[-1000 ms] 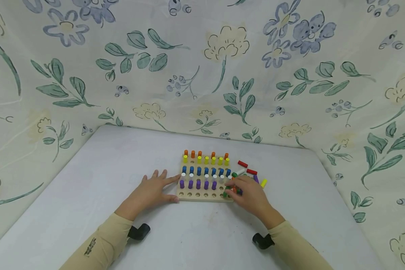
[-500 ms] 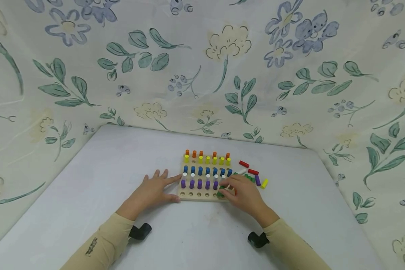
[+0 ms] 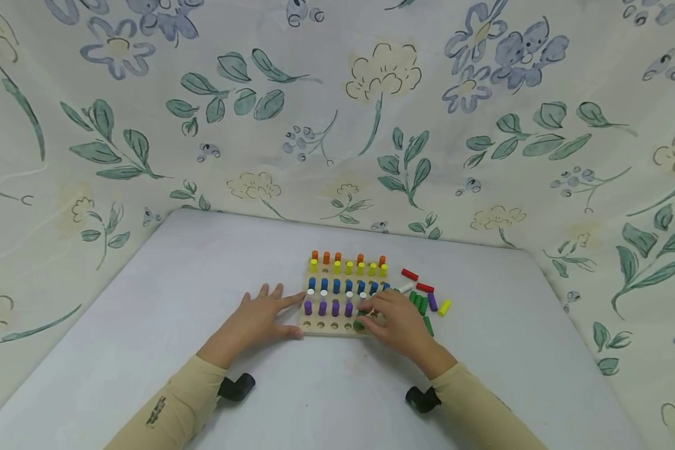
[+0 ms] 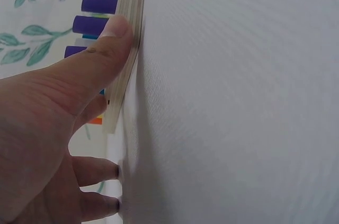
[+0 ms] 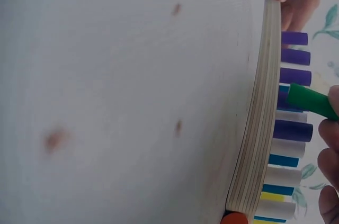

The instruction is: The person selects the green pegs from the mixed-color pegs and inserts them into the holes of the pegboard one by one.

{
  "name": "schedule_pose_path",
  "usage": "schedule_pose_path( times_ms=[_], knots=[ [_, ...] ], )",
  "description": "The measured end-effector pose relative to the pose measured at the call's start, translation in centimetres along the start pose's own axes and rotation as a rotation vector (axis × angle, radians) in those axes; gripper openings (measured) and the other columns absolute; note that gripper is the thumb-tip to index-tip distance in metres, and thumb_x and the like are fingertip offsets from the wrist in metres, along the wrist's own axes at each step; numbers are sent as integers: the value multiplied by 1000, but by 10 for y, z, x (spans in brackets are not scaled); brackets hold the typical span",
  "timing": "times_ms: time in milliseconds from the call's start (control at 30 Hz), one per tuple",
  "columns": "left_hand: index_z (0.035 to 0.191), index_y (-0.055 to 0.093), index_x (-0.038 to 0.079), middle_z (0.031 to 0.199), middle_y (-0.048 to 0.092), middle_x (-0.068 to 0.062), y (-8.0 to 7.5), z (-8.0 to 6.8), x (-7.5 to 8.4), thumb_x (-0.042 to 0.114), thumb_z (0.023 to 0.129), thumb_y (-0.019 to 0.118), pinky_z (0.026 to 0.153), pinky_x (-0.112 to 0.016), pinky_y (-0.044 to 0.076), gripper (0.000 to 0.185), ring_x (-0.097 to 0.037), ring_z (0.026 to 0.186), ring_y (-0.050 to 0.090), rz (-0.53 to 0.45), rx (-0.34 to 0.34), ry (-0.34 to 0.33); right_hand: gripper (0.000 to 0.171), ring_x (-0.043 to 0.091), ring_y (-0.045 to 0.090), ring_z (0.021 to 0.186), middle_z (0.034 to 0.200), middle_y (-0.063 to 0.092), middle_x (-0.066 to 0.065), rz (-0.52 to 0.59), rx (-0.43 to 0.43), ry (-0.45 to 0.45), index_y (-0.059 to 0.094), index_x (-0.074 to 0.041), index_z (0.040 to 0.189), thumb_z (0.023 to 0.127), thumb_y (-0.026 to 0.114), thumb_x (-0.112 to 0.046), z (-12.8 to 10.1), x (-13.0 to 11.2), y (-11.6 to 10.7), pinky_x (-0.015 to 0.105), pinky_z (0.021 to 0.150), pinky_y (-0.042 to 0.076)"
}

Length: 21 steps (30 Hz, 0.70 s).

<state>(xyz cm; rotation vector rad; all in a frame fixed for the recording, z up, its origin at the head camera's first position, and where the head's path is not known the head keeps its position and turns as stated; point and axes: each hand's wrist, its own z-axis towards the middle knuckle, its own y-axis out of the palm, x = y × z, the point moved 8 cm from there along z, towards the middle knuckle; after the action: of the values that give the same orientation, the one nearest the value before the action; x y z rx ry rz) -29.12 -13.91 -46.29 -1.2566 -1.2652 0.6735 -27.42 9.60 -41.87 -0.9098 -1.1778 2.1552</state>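
Flowered cloth backs a pale worktop (image 3: 146, 350) where a wooden pegboard (image 3: 337, 326) already stands filled with rows of orange, yellow, blue, white and purple pegs (image 3: 329, 308), while its nearest row, at 6 o'clock, looks mostly bare holes. The right hand (image 3: 396, 322) pinches a green peg (image 5: 312, 100) over that row's right end, and the left hand (image 3: 255, 319) lies flat, fingers straight, thumb against the board's 9 o'clock edge. Loose red, green, purple and yellow pegs (image 3: 427, 303) wait at 3 o'clock.
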Motion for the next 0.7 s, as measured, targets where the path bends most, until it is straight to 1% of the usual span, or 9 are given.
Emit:
schedule_pose_path(
  times_ms=[167,333,433,600,700],
  knots=[
    [155,46,27,159,31,-31,0,0,0,63,81,75,111,-79,15,86,-60,145,20,5,-2,-2,20,12,62,96,95,73,-10,3,-9,-2,78,-21,105,88,82,-31,4,-2,4,35,91,54],
    [155,46,27,159,32,-31,0,0,1,63,82,75,111,-78,15,86,-59,145,21,8,2,0,21,11,58,89,92,71,-10,-15,17,-39,79,-20,104,87,83,-30,7,-8,3,33,84,51],
    [154,46,27,158,32,-31,-1,-1,1,62,82,75,111,-78,16,86,-59,145,22,10,6,2,20,11,58,90,94,72,-9,-7,21,-47,79,-20,105,88,82,-30,9,-11,4,34,83,49],
    [154,47,27,158,32,-31,-1,-2,1,62,82,75,111,-78,16,85,-59,145,22,12,6,-3,21,13,62,98,102,75,-7,11,11,-55,78,-20,107,89,81,-30,12,-15,7,38,91,51],
    [154,47,26,158,32,-31,-1,-3,2,61,83,75,111,-78,17,84,-60,145,22,10,3,-4,21,14,63,100,102,74,-7,12,3,-50,78,-20,108,90,80,-31,14,-17,10,40,97,51]
  ],
)
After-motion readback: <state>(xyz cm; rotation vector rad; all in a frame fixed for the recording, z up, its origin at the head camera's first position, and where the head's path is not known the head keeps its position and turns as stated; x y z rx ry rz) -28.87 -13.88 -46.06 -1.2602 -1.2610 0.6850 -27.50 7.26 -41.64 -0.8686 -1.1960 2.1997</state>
